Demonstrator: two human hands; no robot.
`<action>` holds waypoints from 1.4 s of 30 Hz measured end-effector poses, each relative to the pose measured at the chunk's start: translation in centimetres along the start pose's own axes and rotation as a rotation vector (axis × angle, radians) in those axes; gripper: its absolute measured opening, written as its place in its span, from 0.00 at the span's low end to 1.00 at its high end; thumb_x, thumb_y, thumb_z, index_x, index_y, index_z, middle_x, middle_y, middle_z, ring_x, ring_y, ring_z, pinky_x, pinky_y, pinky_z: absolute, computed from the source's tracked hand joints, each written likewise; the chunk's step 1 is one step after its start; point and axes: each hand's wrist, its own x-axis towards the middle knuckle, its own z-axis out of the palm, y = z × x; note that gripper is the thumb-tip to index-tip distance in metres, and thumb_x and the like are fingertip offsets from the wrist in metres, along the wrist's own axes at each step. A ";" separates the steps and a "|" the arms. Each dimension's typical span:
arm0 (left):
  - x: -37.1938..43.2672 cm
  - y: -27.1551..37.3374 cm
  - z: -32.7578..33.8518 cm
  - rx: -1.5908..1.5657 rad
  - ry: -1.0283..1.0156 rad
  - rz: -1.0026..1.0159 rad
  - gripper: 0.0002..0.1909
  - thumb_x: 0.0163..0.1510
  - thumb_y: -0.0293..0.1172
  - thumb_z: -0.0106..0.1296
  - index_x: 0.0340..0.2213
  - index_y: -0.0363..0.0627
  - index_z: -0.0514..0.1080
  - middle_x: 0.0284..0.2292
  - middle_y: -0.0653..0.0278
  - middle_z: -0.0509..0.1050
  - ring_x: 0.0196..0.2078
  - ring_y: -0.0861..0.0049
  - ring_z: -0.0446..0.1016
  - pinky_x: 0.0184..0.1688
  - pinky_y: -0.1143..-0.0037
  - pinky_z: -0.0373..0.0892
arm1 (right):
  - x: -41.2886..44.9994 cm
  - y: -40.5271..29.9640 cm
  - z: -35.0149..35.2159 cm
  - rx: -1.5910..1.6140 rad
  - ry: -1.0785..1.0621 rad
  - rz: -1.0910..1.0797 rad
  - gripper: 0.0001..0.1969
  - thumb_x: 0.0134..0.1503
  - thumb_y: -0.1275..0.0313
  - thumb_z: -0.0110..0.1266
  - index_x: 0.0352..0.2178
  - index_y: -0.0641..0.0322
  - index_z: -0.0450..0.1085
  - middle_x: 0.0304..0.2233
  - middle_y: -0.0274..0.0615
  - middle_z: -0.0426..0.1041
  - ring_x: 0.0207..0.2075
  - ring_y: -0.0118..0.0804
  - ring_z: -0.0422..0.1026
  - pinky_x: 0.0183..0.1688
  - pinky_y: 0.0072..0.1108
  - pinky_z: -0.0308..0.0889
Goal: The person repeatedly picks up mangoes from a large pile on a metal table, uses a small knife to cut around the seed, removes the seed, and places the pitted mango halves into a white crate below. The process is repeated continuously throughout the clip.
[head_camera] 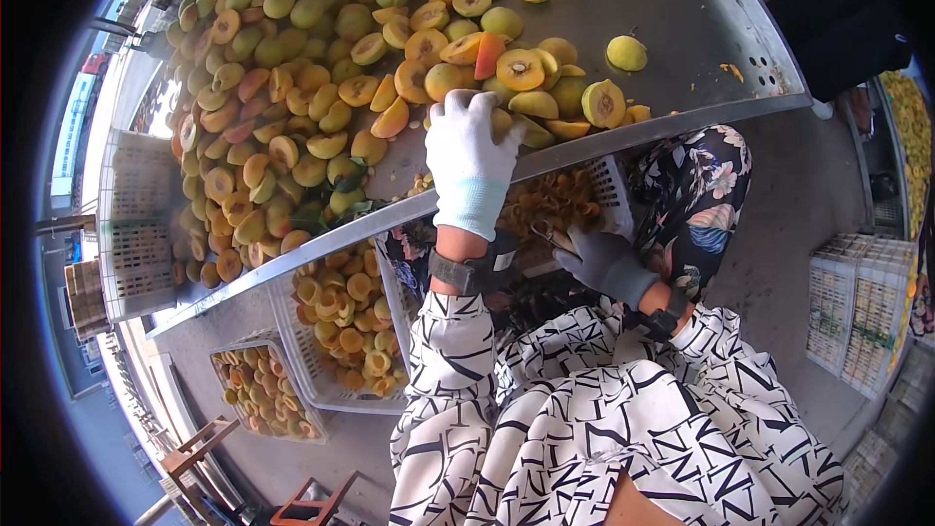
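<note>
My left hand (471, 142), in a white knit glove, reaches over the near rim of a metal table (701, 111). Its fingers curl over a greenish-yellow fruit (501, 124) at the edge of a pile of halved fruit (292, 88); how firmly they grip it is hidden. My right hand (603, 263), in a grey glove, is below the rim, closed on a small metal hand tool (551, 235). Under that tool a white plastic crate (617, 193) holds orange-brown fruit pieces (559, 201). A cut half with its pit showing (520, 69) lies just beyond my left hand.
A white crate of hollowed fruit halves (292, 351) stands below the table at left, beside another fruit crate (266, 387). A tall white crate (139, 234) adjoins the table's left end. Stacked crates (855, 314) stand at right. Dark clothing of another person (840, 29) shows upper right.
</note>
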 end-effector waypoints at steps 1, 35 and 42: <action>0.1 -0.7 -0.2 -0.052 -0.010 -0.009 0.22 0.42 0.36 0.66 0.40 0.43 0.74 0.39 0.57 0.72 0.43 0.57 0.69 0.46 0.65 0.69 | 0.0 0.0 -0.3 0.016 -0.009 -0.005 0.21 0.59 0.49 0.49 0.40 0.56 0.66 0.23 0.53 0.74 0.26 0.58 0.75 0.31 0.42 0.68; -5.9 3.9 -4.6 -1.631 0.318 -0.759 0.25 0.69 0.51 0.31 0.36 0.42 0.68 0.36 0.60 0.74 0.39 0.74 0.71 0.47 0.76 0.67 | 0.5 -10.9 -6.8 0.208 0.120 -0.118 0.24 0.62 0.54 0.48 0.47 0.65 0.60 0.18 0.52 0.73 0.22 0.56 0.75 0.24 0.41 0.69; -5.4 4.8 -4.6 -1.642 0.294 -0.724 0.25 0.68 0.51 0.35 0.33 0.41 0.69 0.32 0.55 0.74 0.34 0.67 0.73 0.39 0.73 0.70 | 0.3 -9.8 -5.9 0.692 0.084 -0.273 0.24 0.63 0.55 0.46 0.51 0.65 0.59 0.27 0.55 0.75 0.29 0.54 0.77 0.32 0.38 0.71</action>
